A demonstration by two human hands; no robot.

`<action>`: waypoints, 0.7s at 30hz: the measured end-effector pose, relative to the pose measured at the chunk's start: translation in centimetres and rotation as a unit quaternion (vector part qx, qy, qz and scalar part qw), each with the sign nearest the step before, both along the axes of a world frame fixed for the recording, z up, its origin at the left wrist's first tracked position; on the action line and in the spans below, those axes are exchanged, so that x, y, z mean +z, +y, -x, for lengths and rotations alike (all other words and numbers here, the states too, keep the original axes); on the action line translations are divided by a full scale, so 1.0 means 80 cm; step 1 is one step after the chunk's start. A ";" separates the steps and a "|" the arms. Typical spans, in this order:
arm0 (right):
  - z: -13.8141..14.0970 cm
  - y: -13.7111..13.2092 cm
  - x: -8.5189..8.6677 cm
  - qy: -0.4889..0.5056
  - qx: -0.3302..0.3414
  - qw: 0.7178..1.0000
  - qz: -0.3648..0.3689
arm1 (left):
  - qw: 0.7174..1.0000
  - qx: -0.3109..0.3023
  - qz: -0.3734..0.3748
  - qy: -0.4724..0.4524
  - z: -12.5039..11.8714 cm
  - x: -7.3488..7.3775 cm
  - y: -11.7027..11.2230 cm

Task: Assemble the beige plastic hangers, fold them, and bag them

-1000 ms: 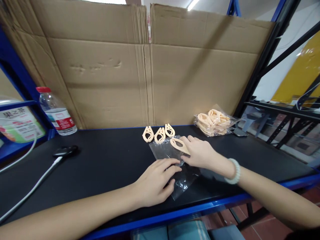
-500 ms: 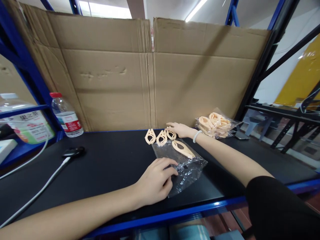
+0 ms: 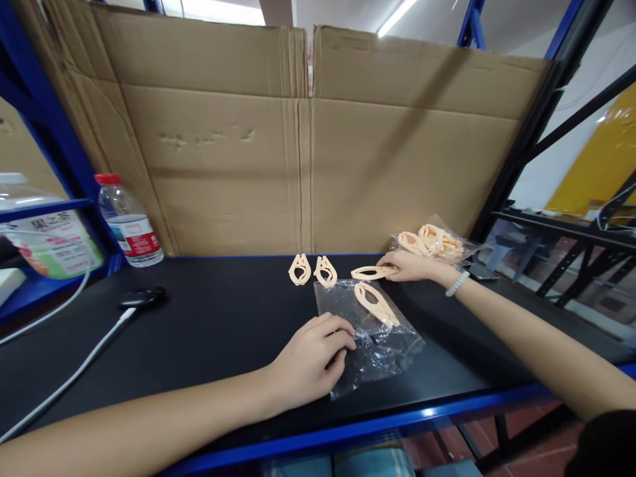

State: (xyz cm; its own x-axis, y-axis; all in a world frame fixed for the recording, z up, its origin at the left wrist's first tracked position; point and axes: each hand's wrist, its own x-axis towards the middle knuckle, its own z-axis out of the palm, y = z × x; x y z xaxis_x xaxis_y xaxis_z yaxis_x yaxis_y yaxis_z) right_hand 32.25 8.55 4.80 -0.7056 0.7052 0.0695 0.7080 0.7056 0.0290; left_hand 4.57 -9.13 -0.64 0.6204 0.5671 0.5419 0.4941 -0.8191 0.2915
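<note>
My left hand (image 3: pixel 313 358) has its fingers curled on the edge of a clear plastic bag (image 3: pixel 342 305) lying on the table. A peach folding hanger (image 3: pixel 388 317) lies on or in the bag; I cannot tell which. Farther back, my right hand (image 3: pixel 411 266) grips the right end of another folding hanger (image 3: pixel 382 271), its loop pointing left over the table. Two more folded hangers stand side by side near the cardboard, a left one (image 3: pixel 300 281) and a right one (image 3: pixel 326 282). Just behind my right hand sits a bag of several hangers (image 3: pixel 437 244).
A cardboard sheet (image 3: pixel 223 179) walls off the back of the black table (image 3: pixel 209 338). At the left stand a red-capped bottle (image 3: pixel 134 235) and a black plug (image 3: pixel 143 298) on a white cable. A phone (image 3: pixel 481 271) lies at the back right.
My right hand has moved right, carrying the third hanger away from the other two and turning it sideways. The bag with its hanger sits slightly farther right; my left hand stays on it.
</note>
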 end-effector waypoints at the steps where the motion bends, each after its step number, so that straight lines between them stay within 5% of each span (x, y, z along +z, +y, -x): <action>1: -0.009 -0.010 -0.001 0.018 0.004 1.000 -0.008 | 1.000 -0.003 0.000 -0.005 0.000 -0.001 0.001; 4: -0.029 -0.043 -0.003 0.099 0.013 0.993 -0.065 | 1.000 -0.012 -0.001 -0.015 0.000 -0.003 0.003; 7: -0.035 -0.090 0.002 0.225 0.039 0.958 -0.175 | 1.000 -0.017 -0.003 -0.026 0.000 -0.003 0.004; 13: -0.012 -0.221 0.024 0.322 0.030 0.901 -0.289 | 0.998 -0.021 -0.005 -0.055 -0.002 0.000 0.002; 17: 0.007 -0.281 0.015 0.297 0.078 0.923 -0.231 | 0.997 -0.017 -0.003 -0.074 -0.002 0.002 0.001; 21: 0.031 -0.287 -0.008 0.226 0.115 0.930 -0.265 | 0.997 -0.014 -0.003 -0.082 -0.003 0.004 0.000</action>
State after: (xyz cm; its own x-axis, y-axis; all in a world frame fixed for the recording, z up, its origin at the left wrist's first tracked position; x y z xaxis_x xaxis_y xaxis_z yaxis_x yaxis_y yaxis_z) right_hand 29.74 -14.39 4.13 -0.6474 0.3207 0.6914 0.5646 0.8112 0.1524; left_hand 4.83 -9.15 -0.31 0.5395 0.5464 0.6406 0.4171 -0.8343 0.3604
